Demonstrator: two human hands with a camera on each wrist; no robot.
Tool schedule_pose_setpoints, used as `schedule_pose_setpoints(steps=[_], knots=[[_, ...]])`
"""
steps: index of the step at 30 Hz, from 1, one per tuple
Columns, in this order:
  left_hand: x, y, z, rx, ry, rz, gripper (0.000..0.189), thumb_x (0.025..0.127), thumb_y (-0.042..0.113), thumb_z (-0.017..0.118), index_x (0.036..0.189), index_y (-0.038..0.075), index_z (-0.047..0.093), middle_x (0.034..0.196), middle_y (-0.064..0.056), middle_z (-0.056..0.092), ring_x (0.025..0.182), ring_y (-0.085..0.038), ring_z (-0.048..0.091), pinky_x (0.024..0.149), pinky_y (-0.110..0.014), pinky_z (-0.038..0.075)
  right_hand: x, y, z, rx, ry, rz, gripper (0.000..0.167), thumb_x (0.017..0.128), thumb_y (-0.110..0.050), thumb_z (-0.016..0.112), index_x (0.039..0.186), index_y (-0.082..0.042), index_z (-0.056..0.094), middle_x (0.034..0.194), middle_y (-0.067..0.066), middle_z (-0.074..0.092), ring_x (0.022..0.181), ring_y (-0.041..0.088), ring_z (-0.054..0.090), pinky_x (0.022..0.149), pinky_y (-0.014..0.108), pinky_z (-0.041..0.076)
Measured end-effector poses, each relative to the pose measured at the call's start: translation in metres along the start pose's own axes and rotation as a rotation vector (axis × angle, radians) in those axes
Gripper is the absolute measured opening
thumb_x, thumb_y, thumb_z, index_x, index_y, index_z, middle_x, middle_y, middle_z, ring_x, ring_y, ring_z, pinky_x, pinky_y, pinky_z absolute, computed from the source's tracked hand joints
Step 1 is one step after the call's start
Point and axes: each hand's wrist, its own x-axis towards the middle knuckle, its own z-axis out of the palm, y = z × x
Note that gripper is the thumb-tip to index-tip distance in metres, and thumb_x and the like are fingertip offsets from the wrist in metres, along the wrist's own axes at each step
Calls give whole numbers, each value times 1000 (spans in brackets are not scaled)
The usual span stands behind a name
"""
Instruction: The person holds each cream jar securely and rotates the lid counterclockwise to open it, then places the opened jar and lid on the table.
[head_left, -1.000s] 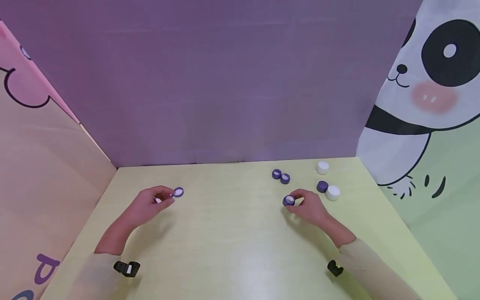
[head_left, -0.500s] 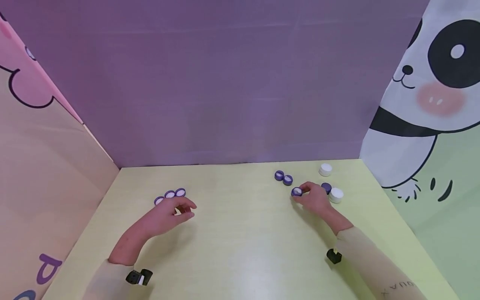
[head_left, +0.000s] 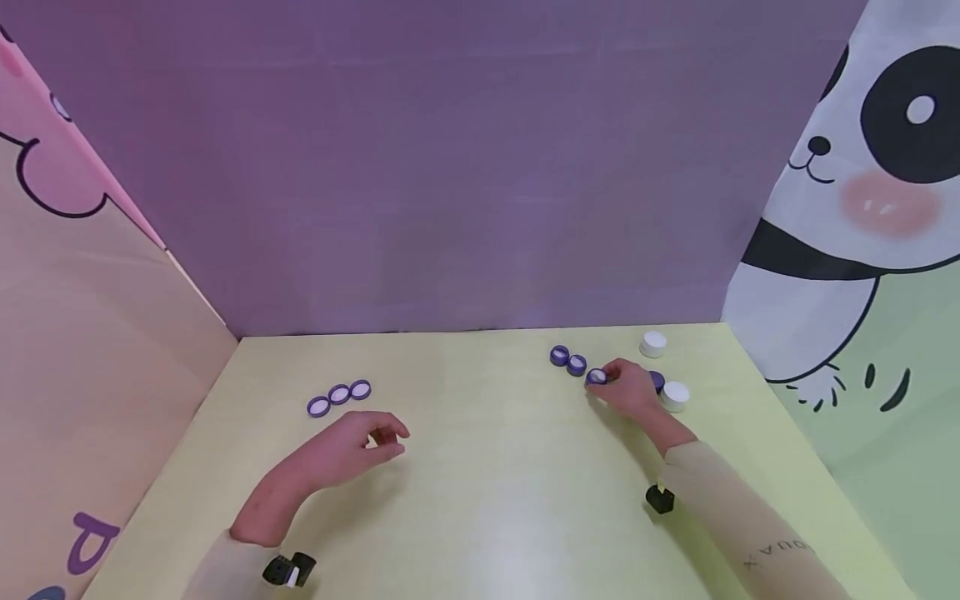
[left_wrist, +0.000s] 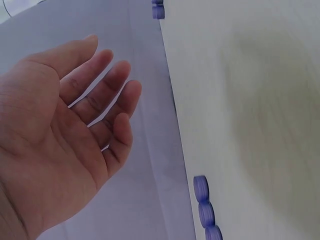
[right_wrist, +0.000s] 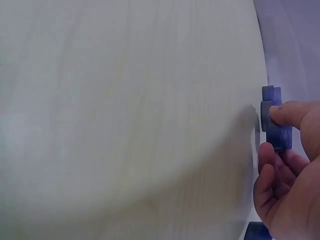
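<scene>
head view: right hand (head_left: pixel 632 392) pinches a purple cap (head_left: pixel 596 376) just beside two similar caps (head_left: pixel 577 365); left hand (head_left: pixel 348 450), fingers loosely spread, hovers near three purple-rimmed discs (head_left: pixel 339 395)

1. A round purple cap (head_left: pixel 596 377), pale inside and facing up, is pinched between thumb and fingers of the right hand (head_left: pixel 630 390).
2. Just beyond it, a pair of matching caps (head_left: pixel 577 365) sits side by side on the surface (head_left: pixel 480 467), pale insides up.
3. Three purple-rimmed caps (head_left: pixel 339 394) form a slanting row near the left hand (head_left: pixel 341 450), neighbours touching, pale insides up.
4. A dark purple cap (head_left: pixel 657 381), partly hidden by the right hand, lies beside a white cap (head_left: pixel 675 396); another white one (head_left: pixel 653 343) stands farther back.
</scene>
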Motion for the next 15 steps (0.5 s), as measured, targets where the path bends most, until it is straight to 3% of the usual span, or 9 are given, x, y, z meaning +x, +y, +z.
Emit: schedule_pose_setpoints(steps=[5,15], knots=[[-8,3,9,-7,-28,-3,25,97,31,62,112,12,67,90,13,61,87,-7,57,84,-43,47,8,-1,8,-1,-11,14,44,81,-29,77,108,1,61,97,13,64,81,24,57,67,31,47],[-7,13,21,-42,-80,-7,25,97,30,62,112,11,67,90,12,62,86,-8,57,81,-34,48,11,-2,3,-22,-4,38,44,80,-27,77,109,2,61,96,14,64,79,24,57,64,30,46]])
